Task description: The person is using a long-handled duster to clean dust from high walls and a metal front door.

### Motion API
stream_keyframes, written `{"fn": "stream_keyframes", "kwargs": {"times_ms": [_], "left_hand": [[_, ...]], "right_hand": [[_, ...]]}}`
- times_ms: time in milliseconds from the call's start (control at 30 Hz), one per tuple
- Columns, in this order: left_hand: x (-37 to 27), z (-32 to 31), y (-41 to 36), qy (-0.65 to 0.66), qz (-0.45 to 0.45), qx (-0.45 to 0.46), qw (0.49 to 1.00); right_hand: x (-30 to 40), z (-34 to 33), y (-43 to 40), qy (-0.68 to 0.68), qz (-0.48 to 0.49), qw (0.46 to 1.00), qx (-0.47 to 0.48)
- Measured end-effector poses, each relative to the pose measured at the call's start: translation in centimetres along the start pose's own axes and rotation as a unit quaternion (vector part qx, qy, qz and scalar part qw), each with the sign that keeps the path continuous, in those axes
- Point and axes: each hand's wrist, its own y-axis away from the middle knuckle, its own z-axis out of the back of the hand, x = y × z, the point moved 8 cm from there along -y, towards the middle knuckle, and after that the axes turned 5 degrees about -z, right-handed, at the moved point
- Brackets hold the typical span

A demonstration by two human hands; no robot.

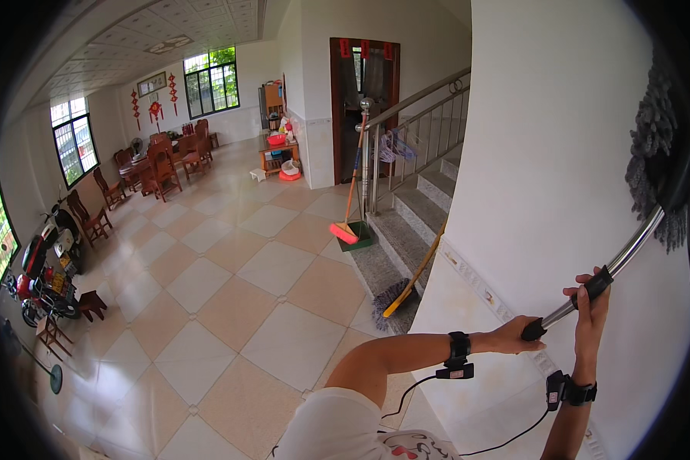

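Note:
A mop with a bent metal pole (635,238) stretches up to the right. My left hand (517,335) is closed around the lower end of the pole, by a black end piece (533,330). Higher up, my right hand (589,310) holds the pole at a black collar (598,286), palm side partly turned to view. The grey strand mop head (650,132) is raised beside the white wall (552,132); whether it touches the wall I cannot tell. Its far side is lost in the dark rim. Black straps with small cabled boxes sit on both wrists.
Granite stairs (405,230) with a metal railing (420,106) rise left of the wall. On them leans a yellow-handled mop (405,296). A broom (345,232) stands in a green dustpan (363,237). Motorcycles (46,276), stools and wooden chairs (164,167) line the left.

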Motion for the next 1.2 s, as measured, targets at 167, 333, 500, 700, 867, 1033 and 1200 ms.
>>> {"fn": "stream_keyframes", "kwargs": {"times_ms": [167,333,500,700,867,1033,1200], "left_hand": [[-0.5,-2.6,-2.7,0.021,-0.018,0.038,0.999],[-0.4,-7.4,-7.4,-0.011,-0.024,0.085,0.996],[-2.2,-13.4,-10.0,-0.072,-0.031,0.095,0.992],[-1.5,-16.3,-11.6,-0.116,-0.061,0.149,0.980],[-8.0,-14.4,-14.7,-0.167,-0.017,0.197,0.966],[-14.9,-10.3,-20.9,-0.246,-0.061,0.253,0.934],[-13.3,-11.2,-19.7,-0.295,-0.097,0.269,0.912]], "right_hand": [[0.7,3.1,0.3,0.025,-0.007,0.999,-0.036],[0.4,10.2,1.0,0.013,0.002,0.997,-0.077],[3.6,17.3,3.0,-0.013,0.009,0.997,-0.079],[2.6,21.6,6.9,-0.014,0.015,0.995,-0.098],[4.9,23.1,4.8,-0.053,-0.029,0.984,-0.168],[5.9,23.1,-0.7,-0.149,-0.076,0.949,-0.267],[3.7,22.8,2.2,-0.176,-0.071,0.933,-0.304]]}}
